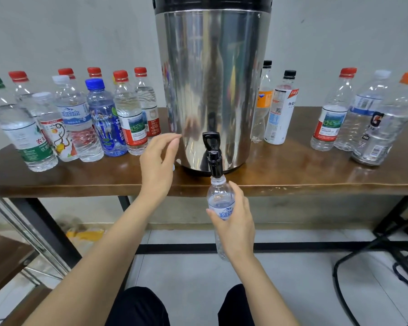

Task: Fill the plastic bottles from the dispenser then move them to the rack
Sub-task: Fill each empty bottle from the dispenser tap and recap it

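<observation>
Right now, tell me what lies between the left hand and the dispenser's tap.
Head view: nothing stands between the left hand and the black tap; only the bare steel wall of the dispenser shows there.

**Plain wall, brown table, pale floor**

A bare grey-white wall [57,31] fills the view from 9 through 12 to 3 o'clock, evenly lit. Across the middle runs a glossy brown wooden tabletop [292,170] with soft glare on it. It stands on black metal legs [47,227] joined by a low black crossbar [292,246]. The floor [186,274] at 6 o'clock is pale tile. Bent black tubing [353,255] stands at 4 o'clock, and a yellow patch [85,235] lies at 8 o'clock.
</observation>
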`<state>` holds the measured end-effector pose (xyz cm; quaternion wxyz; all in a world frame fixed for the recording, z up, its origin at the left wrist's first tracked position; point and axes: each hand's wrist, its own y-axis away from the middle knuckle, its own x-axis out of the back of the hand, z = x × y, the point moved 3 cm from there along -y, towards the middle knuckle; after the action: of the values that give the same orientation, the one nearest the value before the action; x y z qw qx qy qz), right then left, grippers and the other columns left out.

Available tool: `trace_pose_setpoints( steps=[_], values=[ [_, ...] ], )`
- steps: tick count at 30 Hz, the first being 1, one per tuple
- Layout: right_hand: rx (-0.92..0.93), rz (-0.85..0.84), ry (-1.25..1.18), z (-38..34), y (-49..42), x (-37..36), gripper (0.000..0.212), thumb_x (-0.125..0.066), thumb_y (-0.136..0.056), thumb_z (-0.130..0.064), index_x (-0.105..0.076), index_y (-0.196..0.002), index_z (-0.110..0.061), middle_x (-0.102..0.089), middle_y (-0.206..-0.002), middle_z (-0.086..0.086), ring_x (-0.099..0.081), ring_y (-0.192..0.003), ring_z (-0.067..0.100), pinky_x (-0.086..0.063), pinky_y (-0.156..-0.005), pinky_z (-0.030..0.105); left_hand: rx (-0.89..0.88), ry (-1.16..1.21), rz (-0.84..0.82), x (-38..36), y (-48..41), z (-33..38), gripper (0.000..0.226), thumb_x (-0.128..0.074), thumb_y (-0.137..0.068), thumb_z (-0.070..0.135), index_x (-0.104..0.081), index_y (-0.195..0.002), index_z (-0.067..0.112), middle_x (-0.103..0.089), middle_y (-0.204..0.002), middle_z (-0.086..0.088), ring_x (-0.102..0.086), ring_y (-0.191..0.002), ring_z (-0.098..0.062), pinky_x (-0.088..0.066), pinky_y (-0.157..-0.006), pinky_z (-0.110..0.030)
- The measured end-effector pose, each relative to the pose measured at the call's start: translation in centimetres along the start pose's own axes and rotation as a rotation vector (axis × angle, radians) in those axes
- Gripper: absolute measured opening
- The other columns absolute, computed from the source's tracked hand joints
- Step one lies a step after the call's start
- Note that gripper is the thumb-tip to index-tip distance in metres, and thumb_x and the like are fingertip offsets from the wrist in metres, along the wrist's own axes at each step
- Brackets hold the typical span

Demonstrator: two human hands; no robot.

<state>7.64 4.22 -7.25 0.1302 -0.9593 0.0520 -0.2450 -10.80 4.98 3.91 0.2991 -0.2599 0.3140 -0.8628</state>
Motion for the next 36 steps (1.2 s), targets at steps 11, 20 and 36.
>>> trace_pose_setpoints(
  steps=[11, 20, 36],
  values=[
    [0.030, -0.002, 0.015, -0.7, -0.5, -0.6, 0.082, -0.077, -0.084, -0.031, -0.026, -0.147, -0.039, -0.037, -0.135, -0.012, -0.052, -0.113, 0.012, -0.046, -0.076, 0.027, -0.265, -0.303, -0.487, -1.3, -1.1, 6.5, 0.048, -0.065, -0.093, 0.030, -0.054, -0.138, 0.020, -0.060, -0.131, 0.002, -0.052, -0.124, -0.015, -0.041, -0.104, -0.033],
    [0.048, -0.002, 0.031, -0.7, -0.7, -0.6, 0.083, -0.079, -0.082, -0.025, -0.028, -0.145, -0.043, -0.038, -0.129, -0.013, -0.044, -0.101, 0.002, -0.047, -0.074, 0.028, -0.298, -0.344, -0.360, -2.2, -1.2, 6.6, 0.027, -0.071, -0.088, 0.020, -0.066, -0.115, 0.019, -0.069, -0.106, 0.003, -0.063, -0.099, -0.018, -0.053, -0.082, -0.045],
    [0.049, -0.015, -0.028, -1.0, -0.7, -0.6, 0.080, -0.079, -0.082, -0.027, -0.031, -0.144, -0.040, -0.041, -0.128, -0.010, -0.046, -0.099, 0.004, -0.048, -0.077, 0.027, -0.401, -0.351, -0.095, -2.3, 0.3, 6.3, 0.021, -0.078, -0.080, 0.019, -0.072, -0.099, 0.017, -0.067, -0.085, 0.001, -0.044, -0.073, 0.000, -0.039, -0.067, -0.017]
  ],
)
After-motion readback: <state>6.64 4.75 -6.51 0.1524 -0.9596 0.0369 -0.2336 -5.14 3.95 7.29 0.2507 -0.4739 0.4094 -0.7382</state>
